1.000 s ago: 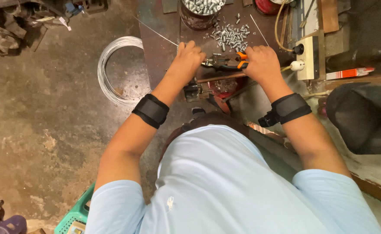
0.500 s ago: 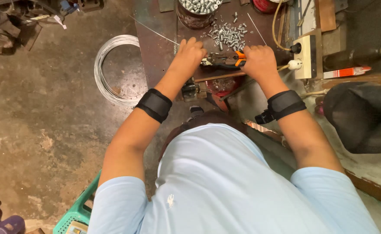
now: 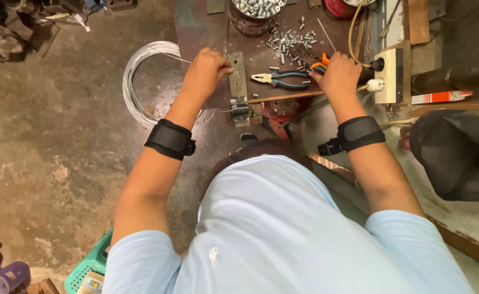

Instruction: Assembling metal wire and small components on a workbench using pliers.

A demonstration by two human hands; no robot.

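Head view, looking down: dark metal surface (image 3: 201, 27), pale wire coil (image 3: 141, 81) on the floor beside its left edge. Grey metal jig plate (image 3: 238, 81) bolted at the front edge. Pliers (image 3: 280, 80) lie loose mid-surface, scattered small screws (image 3: 288, 41) beyond them. Left hand (image 3: 207, 68) pinched closed on a thin wire strand (image 3: 168, 54) at the jig; right hand (image 3: 337, 73) closed around an orange-handled tool (image 3: 320, 62), well apart from the left. Risk, judged: springy wire could slip the pinch and whip back; coil could snag.
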